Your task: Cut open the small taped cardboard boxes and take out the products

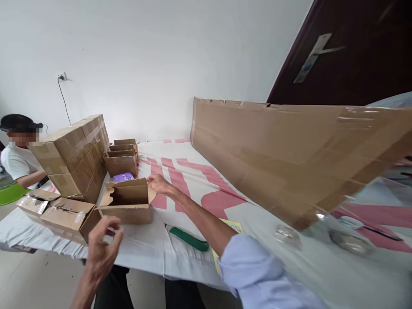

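A small open cardboard box (128, 214) sits near the front edge of the cloth-covered table, with its flaps up and a dark interior. At its right end, my right hand (160, 184) has its fingers closed at the upper corner, by the rounded side flap (152, 194). My left hand (104, 240) hovers in front of the box's left corner, thumb and fingers curved apart with nothing between them. Just behind the box lies a purple packet (123, 177). A green-handled utility knife (189, 238) rests on the cloth below my right forearm.
Stacked taped cartons (74, 154) stand at left, behind low cartons (69, 214). More open small boxes (121, 161) line up farther back. A large cardboard panel (289, 150) rises at right, near tape rolls (286, 235). Another person (21, 159) sits at far left.
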Motion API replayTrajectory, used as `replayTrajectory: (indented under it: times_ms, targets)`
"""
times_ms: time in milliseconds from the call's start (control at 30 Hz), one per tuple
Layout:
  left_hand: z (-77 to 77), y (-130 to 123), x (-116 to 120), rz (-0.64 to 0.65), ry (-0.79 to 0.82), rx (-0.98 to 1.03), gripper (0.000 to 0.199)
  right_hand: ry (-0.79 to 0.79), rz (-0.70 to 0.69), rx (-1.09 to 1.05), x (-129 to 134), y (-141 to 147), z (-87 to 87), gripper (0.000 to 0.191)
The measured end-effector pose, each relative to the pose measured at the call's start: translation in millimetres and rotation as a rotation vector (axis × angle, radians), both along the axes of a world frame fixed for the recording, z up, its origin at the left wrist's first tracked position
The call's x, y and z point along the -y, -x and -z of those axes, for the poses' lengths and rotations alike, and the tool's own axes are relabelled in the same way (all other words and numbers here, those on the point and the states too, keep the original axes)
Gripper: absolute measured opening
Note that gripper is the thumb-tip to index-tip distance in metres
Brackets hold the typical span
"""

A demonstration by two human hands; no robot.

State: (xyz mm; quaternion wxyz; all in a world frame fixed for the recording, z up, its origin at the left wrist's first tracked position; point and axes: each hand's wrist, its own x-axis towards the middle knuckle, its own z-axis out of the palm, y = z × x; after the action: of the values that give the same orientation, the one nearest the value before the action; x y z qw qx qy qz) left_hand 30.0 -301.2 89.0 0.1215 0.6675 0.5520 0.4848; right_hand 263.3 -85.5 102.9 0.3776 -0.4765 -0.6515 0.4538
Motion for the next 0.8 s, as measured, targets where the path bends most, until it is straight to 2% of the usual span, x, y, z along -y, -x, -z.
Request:
replayTrajectory:
  times_ms: [67, 133, 233, 333, 433, 500, 600, 667, 733, 800]
  targets:
    - [33.0, -3.7, -21.0, 0.015, 0.253, -0.083, 0.015, -0.013, 0.041, 0.013, -6.5, 14.3, -1.6, 0.01]
    - [55.7, -5.6, -48.4, -0.004, 0.342, -0.116, 0.018, -0.035, 0.076, 0.018, -7.6, 23.5, -4.1, 0.01]
    - [71.8, -3.8, -88.3, -0.083, 0.406, -0.127, 0.025, -0.104, 0.113, 0.012, 2.7, 22.2, -6.7, 0.024]
    - [78.9, 2.6, -121.3, -0.205, 0.473, -0.13, 0.033, -0.176, 0.123, 0.038, 29.8, -0.8, 3.0, 0.029]
    - [86.0, 9.0, -148.6, -0.293, 0.522, -0.128, 0.042, -0.293, 0.11, 0.197, 70.8, -38.7, 37.6, 0.029]
    - [90.4, 12.3, -165.5, -0.31, 0.538, -0.126, 0.043, -0.41, 0.151, 0.365, 99.1, -64.7, 73.6, 0.028]
    - [93.0, 17.7, -190.6, -0.304, 0.545, -0.133, 0.04, -0.447, 0.222, 0.567, 131.8, -94.4, 131.7, 0.029]
    - [91.3, 22.7, -206.5, -0.286, 0.535, -0.136, 0.038, -0.479, 0.272, 0.655, 145.2, -105.0, 161.7, 0.032]
    - [87.8, 28.8, -221.1, -0.262, 0.511, -0.138, 0.039, -0.503, 0.314, 0.706, 153.2, -109.1, 179.9, 0.03]
    - [83.7, 35.0, -234.5, -0.244, 0.475, -0.144, 0.041, -0.513, 0.337, 0.732, 157.6, -108.8, 187.5, 0.024]
